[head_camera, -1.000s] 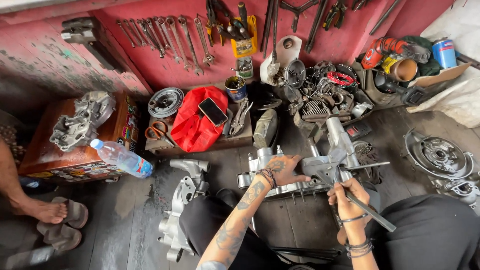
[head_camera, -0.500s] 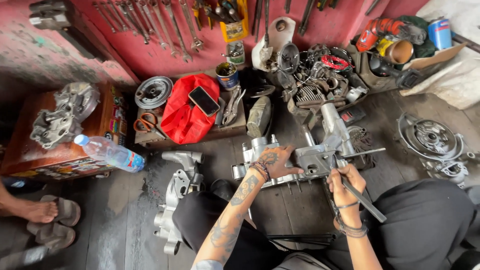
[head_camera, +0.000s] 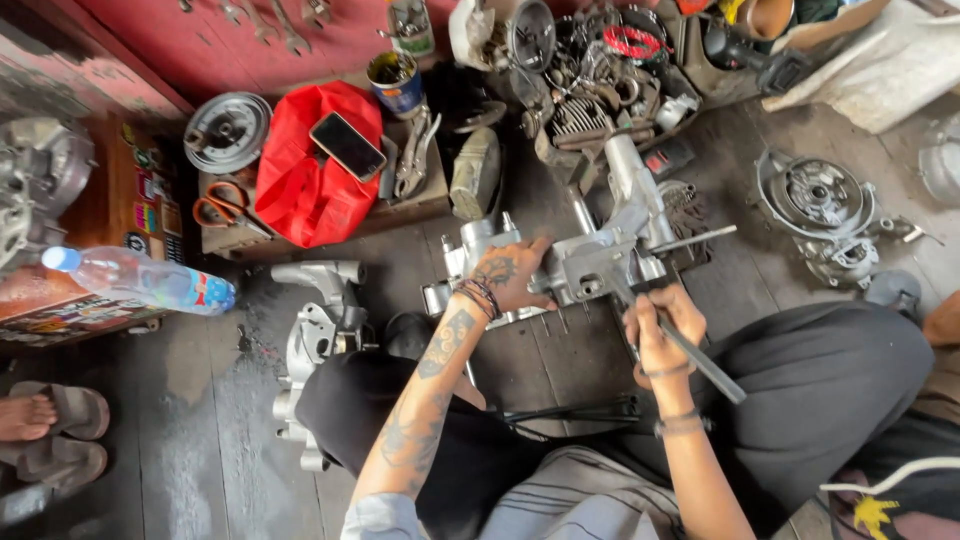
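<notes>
The dark, stained floor (head_camera: 180, 440) carries everything. Largest on it is the silver engine casing (head_camera: 590, 265), lying near the middle of the floor just ahead of the person's crossed legs, with a long tube-like arm rising toward the far wall. A second grey casing half (head_camera: 315, 340) lies to its left, well apart, beside the person's left knee. A round engine cover (head_camera: 820, 205) sits toward the right edge of the floor. At the far edge a heap of engine parts (head_camera: 590, 90) lies against the red wall. Left of that heap a low wooden board (head_camera: 410, 205) carries a red cloth bag (head_camera: 305, 170) with a dark phone (head_camera: 347, 146) on top, orange-handled scissors (head_camera: 225, 208) at its near left corner and pliers (head_camera: 415, 150) toward its right edge. A clear plastic bottle (head_camera: 140, 282) lies on its side on a box at the left edge of the floor.

The left hand (head_camera: 510, 275) rests flat on the engine casing, fingers spread apart and pressing on the metal. The right hand (head_camera: 662, 322) is just right of it, fingers closed tight around a long dark metal tool (head_camera: 690, 350) whose upper end meets the casing and whose lower end slants out over the right thigh.
</notes>
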